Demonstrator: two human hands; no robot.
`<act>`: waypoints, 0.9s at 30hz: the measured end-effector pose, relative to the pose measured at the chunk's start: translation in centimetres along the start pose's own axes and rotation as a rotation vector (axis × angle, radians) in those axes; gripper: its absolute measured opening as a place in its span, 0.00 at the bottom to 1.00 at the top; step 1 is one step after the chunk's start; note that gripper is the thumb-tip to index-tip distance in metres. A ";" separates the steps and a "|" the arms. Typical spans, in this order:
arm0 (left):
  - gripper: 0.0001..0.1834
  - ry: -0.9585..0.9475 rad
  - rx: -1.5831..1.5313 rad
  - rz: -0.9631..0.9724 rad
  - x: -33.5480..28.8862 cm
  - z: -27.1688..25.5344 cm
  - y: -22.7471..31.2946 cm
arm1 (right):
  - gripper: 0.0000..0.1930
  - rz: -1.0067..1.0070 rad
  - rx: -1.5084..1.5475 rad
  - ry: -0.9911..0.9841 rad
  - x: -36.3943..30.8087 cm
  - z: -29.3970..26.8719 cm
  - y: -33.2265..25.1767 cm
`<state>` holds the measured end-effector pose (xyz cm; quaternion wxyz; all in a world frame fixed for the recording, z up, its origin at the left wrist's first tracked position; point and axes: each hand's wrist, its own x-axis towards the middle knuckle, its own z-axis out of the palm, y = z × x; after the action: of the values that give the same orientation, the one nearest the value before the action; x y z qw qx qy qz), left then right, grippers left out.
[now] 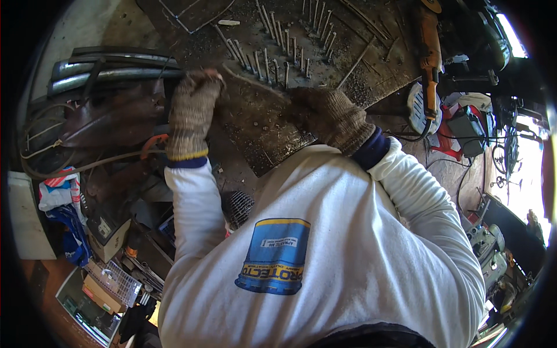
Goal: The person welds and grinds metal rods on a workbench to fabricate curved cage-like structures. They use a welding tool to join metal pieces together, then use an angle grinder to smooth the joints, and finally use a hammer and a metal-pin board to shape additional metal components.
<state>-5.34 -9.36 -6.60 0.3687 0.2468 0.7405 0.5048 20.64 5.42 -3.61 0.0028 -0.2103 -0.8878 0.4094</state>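
My left hand (194, 110), in a brown knit work glove with a yellow-edged cuff, is raised at the near-left edge of a dirty metal tabletop (249, 127). Its fingers are curled together, and whatever they hold is too small to make out. My right hand (336, 116), gloved alike, reaches in low over the plate; its fingers are lost in dark shadow. Between the hands runs a thin, slightly bent rod (252, 80), one end close to my left fingertips and the other near my right glove. Just beyond stand several upright metal pins (286, 75) in rows.
An orange angle grinder (430, 55) lies at the table's right side, its cord hanging down. Loose rods (355, 64) and a bent wire frame (188, 26) lie on the far part. Metal tubes (116, 74) and a hose (87, 169) are at left. A red-and-white stool (452, 130) stands right.
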 end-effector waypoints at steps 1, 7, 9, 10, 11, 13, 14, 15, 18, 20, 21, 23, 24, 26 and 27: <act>0.14 -0.125 -0.168 -0.106 -1.4 0.0 0.3 | 0.19 0.010 0.003 0.010 -0.1 1.0 0.9; 0.09 -0.091 -0.053 0.179 -8.2 6.7 1.9 | 0.21 0.028 0.517 -0.134 -0.3 1.4 -1.6; 0.09 -0.088 0.185 0.328 -8.1 5.9 2.1 | 0.23 -0.161 0.109 -0.154 -0.4 0.9 -1.9; 0.09 -0.075 0.427 0.471 -8.0 5.2 2.4 | 0.23 -0.156 0.103 -0.152 -0.7 0.7 -1.9; 0.09 -0.071 0.421 0.471 -8.1 4.2 3.1 | 0.23 -0.127 0.223 -0.106 -1.2 0.4 -1.8; 0.14 -0.001 1.324 0.860 -8.1 2.4 4.0 | 0.24 -0.082 0.330 -0.063 -2.2 0.2 -0.5; 0.14 0.005 1.318 0.855 -8.0 2.1 3.2 | 0.25 0.078 0.951 -0.107 -2.2 0.3 0.5; 0.16 0.165 1.700 1.021 -7.9 2.0 2.3 | 0.25 0.158 1.258 -0.138 -2.4 0.4 1.0; 0.18 0.127 1.754 1.142 -7.2 2.2 2.4 | 0.25 0.244 1.537 -0.106 -2.9 0.0 0.0; 0.18 -0.074 1.423 1.097 -6.8 2.4 2.3 | 0.25 0.242 1.541 -0.140 -2.9 0.5 -0.1; 0.18 0.044 1.612 1.112 -6.5 2.6 1.5 | 0.25 0.240 1.547 -0.171 -2.8 0.5 -0.5; 0.18 0.165 1.799 1.119 -5.9 2.7 0.4 | 0.24 0.294 1.224 -0.214 -2.8 -1.1 -2.6; 0.18 0.145 1.690 1.125 -5.8 2.5 0.2 | 0.23 0.341 0.896 -0.259 -2.8 -1.8 -3.5; 0.18 0.129 1.579 1.128 -5.5 2.7 0.2 | 0.23 0.142 0.666 -0.202 -3.1 -0.5 -1.4; 0.17 0.060 1.552 1.059 -5.2 2.8 0.5 | 0.23 -0.056 0.432 -0.143 -3.0 0.0 -0.6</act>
<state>0.06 -11.40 -5.20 -0.1957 0.7154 0.6704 -0.0219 23.14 3.97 -2.66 -0.0036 -0.1506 -0.7830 0.6035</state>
